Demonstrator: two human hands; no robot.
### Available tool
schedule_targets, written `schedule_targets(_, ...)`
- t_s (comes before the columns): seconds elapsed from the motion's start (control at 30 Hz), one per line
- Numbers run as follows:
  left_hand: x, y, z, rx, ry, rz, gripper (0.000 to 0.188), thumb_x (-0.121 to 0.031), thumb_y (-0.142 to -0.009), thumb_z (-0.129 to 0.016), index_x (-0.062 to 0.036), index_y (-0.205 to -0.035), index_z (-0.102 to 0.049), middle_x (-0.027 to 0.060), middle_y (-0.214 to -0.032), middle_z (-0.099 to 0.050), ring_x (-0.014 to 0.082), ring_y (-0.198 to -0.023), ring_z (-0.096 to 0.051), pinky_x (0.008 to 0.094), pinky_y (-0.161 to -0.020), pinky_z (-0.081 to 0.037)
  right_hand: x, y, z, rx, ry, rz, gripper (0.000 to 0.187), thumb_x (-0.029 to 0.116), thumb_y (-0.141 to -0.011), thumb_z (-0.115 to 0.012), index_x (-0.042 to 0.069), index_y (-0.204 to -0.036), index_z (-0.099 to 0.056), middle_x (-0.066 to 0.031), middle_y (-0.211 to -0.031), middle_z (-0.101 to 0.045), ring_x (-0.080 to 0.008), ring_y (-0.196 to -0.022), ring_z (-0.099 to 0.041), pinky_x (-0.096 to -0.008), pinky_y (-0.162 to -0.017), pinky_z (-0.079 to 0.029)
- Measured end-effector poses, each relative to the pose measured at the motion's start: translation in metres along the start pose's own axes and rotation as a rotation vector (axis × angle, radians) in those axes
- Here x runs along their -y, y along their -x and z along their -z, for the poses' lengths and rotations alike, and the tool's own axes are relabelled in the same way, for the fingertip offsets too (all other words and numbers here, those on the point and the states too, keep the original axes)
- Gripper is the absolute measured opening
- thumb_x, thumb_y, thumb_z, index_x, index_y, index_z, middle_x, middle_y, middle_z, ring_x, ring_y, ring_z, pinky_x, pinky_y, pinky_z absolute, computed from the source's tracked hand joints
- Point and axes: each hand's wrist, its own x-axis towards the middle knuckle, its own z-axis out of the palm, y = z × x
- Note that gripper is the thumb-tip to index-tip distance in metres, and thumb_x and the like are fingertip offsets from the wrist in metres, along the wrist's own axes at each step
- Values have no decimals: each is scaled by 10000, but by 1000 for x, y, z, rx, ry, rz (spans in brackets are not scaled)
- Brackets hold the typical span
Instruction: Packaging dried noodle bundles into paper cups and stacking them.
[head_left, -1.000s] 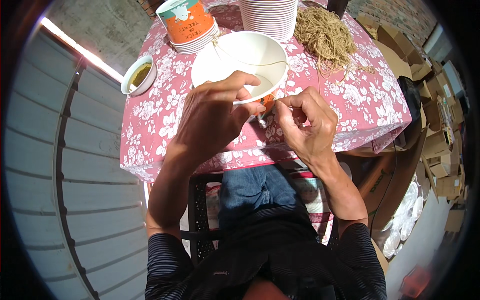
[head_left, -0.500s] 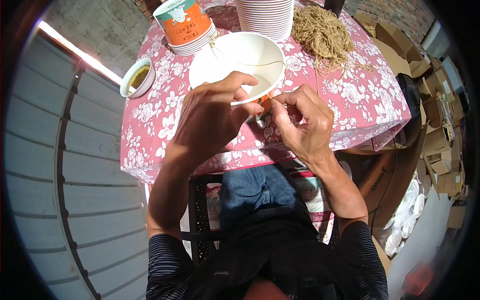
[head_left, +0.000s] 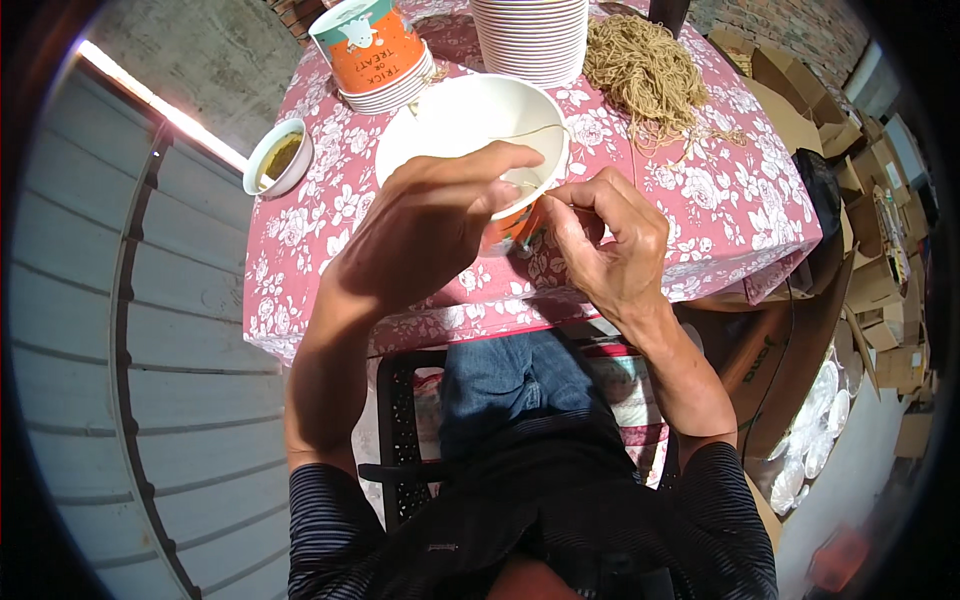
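A paper bucket point(head_left: 455, 115), white inside with an orange printed outside, stands tilted on the table in front of me. A thin tan cord point(head_left: 535, 131) curves across its inside by the far right rim. My left hand point(head_left: 430, 215) reaches over the near rim, fingers stretched and thumb apart; it looks open, though its underside is hidden. My right hand point(head_left: 612, 245) is closed in a pinch at the bucket's right rim. What lies between its fingertips is too small to tell. A short pale cord piece shows inside the rim between the two hands.
Behind the bucket stand a tall stack of white paper buckets point(head_left: 530, 40) and orange printed buckets point(head_left: 375, 50) turned upside down. A tangled heap of tan cord point(head_left: 645, 75) lies to their right. A white bowl of dark liquid point(head_left: 278, 158) sits at the left edge. Cardboard boxes point(head_left: 880, 270) fill the right.
My left hand has opened from a curled pinch near the rim, its fingers now stretched over the bucket. The small shiny thing below the rim no longer shows. My right hand has hardly moved.
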Motion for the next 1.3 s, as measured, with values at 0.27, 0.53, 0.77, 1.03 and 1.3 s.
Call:
schedule_targets(0.27,23,-9,-5,-77,-201,-474,288,26,-738,-766,-5,-997,-644,91,-997,-728,274,-741,-700,367,-634,-569,-4,-1,-1,25,-30,49,97,0,-801,-804,-10,-864,-731,-84,-689,-601,-190,-534,-594,-327,-473,-436)
schedule_targets(0.53,11,-11,-5,9,-204,-229,191,-139,-1010,-546,-7,-938,-665,99,-793,-674,223,-718,-674,333,-666,-524,-8,-4,6,79,-53,85,96,33,-822,-805,-10,-874,-737,-95,-708,-633,-201,-545,-606,-337,-480,-440)
schedule_targets(0.77,-2,-7,26,56,342,395,230,-187,-1036,-516,24,-994,-600,110,-1050,-719,176,-904,-665,339,-811,-566,-18,-12,26,308,-42,55,109,88,-862,-797,0,-894,-740,-106,-716,-651,-240,-578,-624,-361,-516,-457)
schedule_targets(1.03,-17,-13,6,123,773,312,247,-249,-1050,-487,-13,-1029,-555,90,-822,-681,136,-752,-633,283,-782,-508,-1,-13,25,395,-22,131,91,71,-869,-766,-1,-899,-719,-124,-721,-608,-303,-621,-621,-399,-554,-480)
schedule_targets(1.3,-35,-17,11,65,678,519,160,-153,-989,-614,-36,-1093,-581,21,-725,-627,67,-659,-560,232,-600,-440,5,-36,59,366,132,286,139,49,-806,-820,16,-893,-717,-106,-752,-618,-258,-680,-618,-385,-579,-490)
